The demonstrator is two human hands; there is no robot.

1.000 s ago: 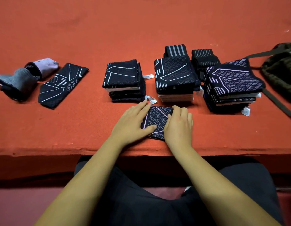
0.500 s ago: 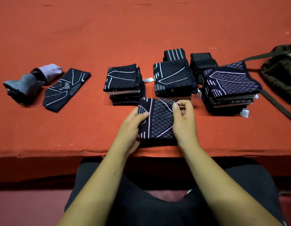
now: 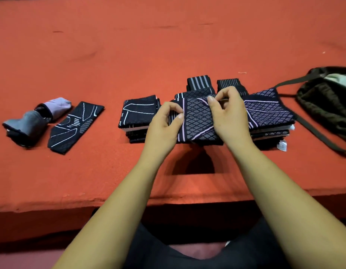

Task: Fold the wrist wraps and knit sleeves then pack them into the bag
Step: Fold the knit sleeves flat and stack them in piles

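Above the red table both hands carry a folded black knit sleeve (image 3: pixel 197 121) with a pale diamond pattern. My left hand (image 3: pixel 164 125) pinches its left edge and my right hand (image 3: pixel 229 113) pinches its top right edge. Behind it stand three stacks of folded black sleeves: a left stack (image 3: pixel 138 113), a middle stack (image 3: pixel 195 92) mostly hidden by the held piece, and a right stack (image 3: pixel 269 111). Two striped folded wraps (image 3: pixel 199 82) sit behind the stacks. One unfolded black sleeve (image 3: pixel 75 127) lies flat at the left.
A dark olive bag (image 3: pixel 327 101) with a long strap lies at the right edge of the table. A rolled grey and lilac bundle (image 3: pixel 34 119) sits far left. The table's front edge (image 3: pixel 90 202) runs just above my lap.
The folded sleeve was pressed flat on the table near the front edge a second ago. Both hands have since lifted it and carried it forward, over the middle stack.
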